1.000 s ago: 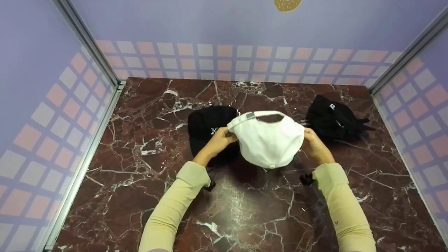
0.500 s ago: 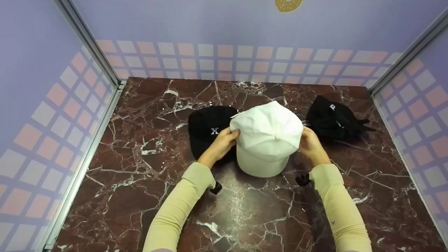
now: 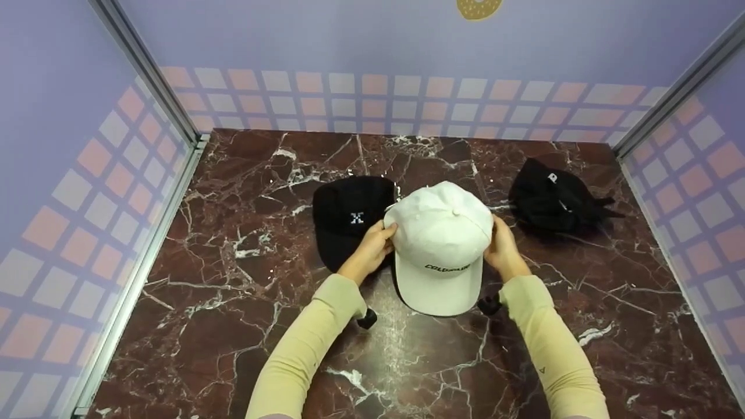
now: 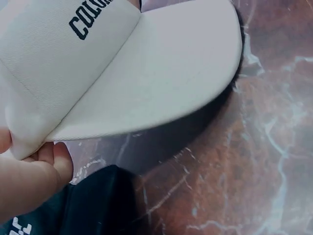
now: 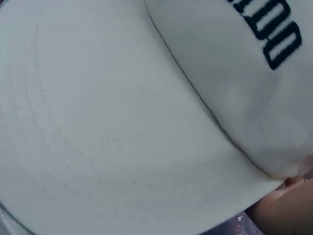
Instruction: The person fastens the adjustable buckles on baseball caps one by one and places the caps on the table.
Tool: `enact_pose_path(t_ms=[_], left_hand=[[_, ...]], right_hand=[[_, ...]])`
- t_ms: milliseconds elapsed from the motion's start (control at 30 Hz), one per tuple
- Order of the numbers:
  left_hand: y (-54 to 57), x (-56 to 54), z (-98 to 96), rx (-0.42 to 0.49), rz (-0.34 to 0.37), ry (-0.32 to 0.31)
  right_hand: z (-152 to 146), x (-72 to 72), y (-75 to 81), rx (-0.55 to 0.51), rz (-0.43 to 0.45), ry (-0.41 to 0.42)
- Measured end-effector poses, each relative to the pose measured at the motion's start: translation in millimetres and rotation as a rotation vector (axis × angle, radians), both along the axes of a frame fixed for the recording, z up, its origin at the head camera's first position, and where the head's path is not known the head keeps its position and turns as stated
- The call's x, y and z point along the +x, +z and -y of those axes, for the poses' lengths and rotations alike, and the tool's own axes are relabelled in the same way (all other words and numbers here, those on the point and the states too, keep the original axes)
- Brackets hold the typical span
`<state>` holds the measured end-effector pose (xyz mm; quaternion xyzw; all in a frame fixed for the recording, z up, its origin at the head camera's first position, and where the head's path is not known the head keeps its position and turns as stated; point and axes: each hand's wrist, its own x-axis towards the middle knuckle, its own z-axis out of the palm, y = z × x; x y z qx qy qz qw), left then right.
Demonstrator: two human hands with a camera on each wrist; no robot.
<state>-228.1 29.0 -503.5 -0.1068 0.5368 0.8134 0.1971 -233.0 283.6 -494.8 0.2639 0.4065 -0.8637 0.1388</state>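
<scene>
White cloth baseball cap is held just right of the black cloth cap with white emblem, brim toward the person; sides gripped by left hand, nearer the black cap, and right hand.

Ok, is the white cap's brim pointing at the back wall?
No, in the head view the brim of the white cap points toward the bottom of the picture, away from the back wall.

"COL…" on white cap, X-shape on black cap, "P" on second black cap
</scene>
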Motion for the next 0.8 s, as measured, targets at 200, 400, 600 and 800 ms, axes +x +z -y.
enact_pose_path(t_ms=[200,400,600,800], left_hand=[[-20.9,-3.6,3.4,-0.116,0.002,-0.005],[-116.1,-46.4,6.9,-0.134,-0.055,-0.041],[-106.0,-41.3,7.7,-0.164,-0.038,-0.045],[-147.3,-64.1,7.4,-0.193,-0.053,-0.073]], right_hand=[[2,3.2,-11.9,0.170,0.051,0.034],[2,5.6,-20.5,0.258,0.042,0.083],[1,5.9,-25.6,0.378,0.070,0.036],[0,2.3,-31.0,0.497,0.099,0.021]])
